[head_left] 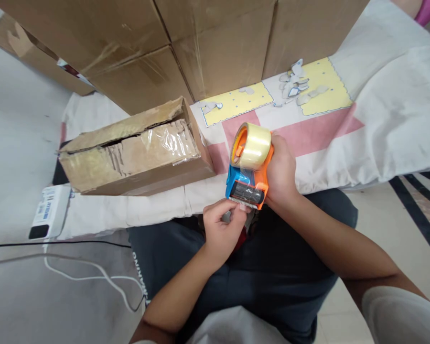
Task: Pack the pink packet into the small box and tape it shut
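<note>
Tape dispenser (250, 167) sits gripped in the right hand (281, 174) while left hand (222, 224) fingertips seemingly pinch its tape end at 6 o'clock; cardboard box (136, 150) at 9 o'clock gapes unsealed.

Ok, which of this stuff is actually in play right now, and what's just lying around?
In play:
- tape dispenser, held by right hand
- tape roll on it
- left hand at its toothed end
- worn cardboard box nearby

Lying about:
- stacked cartons
- white charger and cable
- paper scraps

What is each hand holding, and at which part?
The right hand grips the tape dispenser by its handle side. The left hand pinches the tape end at the dispenser's toothed edge.
</note>
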Demonstrator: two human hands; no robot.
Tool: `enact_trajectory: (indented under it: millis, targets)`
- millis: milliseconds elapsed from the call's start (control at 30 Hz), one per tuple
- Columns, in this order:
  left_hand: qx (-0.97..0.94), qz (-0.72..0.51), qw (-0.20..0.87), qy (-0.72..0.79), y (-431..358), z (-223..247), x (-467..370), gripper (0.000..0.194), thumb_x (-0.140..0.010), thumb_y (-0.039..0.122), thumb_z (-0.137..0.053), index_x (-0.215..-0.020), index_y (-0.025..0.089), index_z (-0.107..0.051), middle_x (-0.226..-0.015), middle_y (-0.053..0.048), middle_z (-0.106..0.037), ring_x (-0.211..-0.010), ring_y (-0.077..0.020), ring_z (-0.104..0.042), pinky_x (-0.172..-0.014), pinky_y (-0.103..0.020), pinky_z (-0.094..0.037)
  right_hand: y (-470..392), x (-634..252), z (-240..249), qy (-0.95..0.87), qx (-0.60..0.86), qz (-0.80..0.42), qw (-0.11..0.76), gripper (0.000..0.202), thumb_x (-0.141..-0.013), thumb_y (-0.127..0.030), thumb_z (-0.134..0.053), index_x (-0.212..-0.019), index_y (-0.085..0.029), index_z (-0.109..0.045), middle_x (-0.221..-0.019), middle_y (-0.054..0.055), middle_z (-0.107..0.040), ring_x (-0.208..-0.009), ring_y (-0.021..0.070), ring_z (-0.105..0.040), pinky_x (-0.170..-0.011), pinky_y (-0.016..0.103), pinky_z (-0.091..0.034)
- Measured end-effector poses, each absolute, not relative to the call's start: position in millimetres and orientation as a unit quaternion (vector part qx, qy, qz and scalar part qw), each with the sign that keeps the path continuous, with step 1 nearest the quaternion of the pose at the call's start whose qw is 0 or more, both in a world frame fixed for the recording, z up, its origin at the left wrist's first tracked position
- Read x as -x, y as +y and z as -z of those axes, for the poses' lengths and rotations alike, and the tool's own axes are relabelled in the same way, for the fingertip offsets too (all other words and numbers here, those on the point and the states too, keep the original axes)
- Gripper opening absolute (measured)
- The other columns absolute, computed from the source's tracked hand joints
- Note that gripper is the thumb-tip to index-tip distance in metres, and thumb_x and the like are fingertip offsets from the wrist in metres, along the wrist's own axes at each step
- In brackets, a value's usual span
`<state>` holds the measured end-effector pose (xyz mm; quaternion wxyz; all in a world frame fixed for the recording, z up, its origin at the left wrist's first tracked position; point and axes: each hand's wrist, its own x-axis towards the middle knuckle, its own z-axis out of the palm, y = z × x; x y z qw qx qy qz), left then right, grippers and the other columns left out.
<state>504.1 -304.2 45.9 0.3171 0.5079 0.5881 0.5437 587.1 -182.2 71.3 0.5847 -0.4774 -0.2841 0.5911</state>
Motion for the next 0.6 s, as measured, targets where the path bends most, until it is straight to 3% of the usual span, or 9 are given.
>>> enact_trajectory:
  millis: [333,600]
  targets:
    - [-0.51,-0.561,0.341,0.555,-307,-34,-498,0.043,-0.1,0.039,-0.05,-0.07,0.018,-0.073,-0.055,0.0,-0.06,-0.051,-0.0122,-0.054,-0.056,-0.026,-0.045,-184,-588,-72,-0.291,0.473,-0.59,0.586,0.036,-0.092,-0.046,-0.054,-0.07,-0.025,-0.036,-0.063,-0.005,-0.038,-0.056,0.0108,-0.048,-0.049,0.023,-0.044]
    - [-0.488,-0.557,0.346,0.576,-308,-37,-502,0.042,-0.1,0.038,-0.052,-0.069,0.017,-0.071,-0.05,0.002,-0.056,-0.047,-0.0095,-0.05,-0.051,-0.022,-0.04,-183,-587,-72,-0.269,0.478,-0.595,0.588,0.032,-0.092,-0.043,-0.054,-0.07,-0.024,-0.039,-0.063,-0.005,-0.04,-0.055,0.0102,-0.047,-0.047,0.022,-0.042]
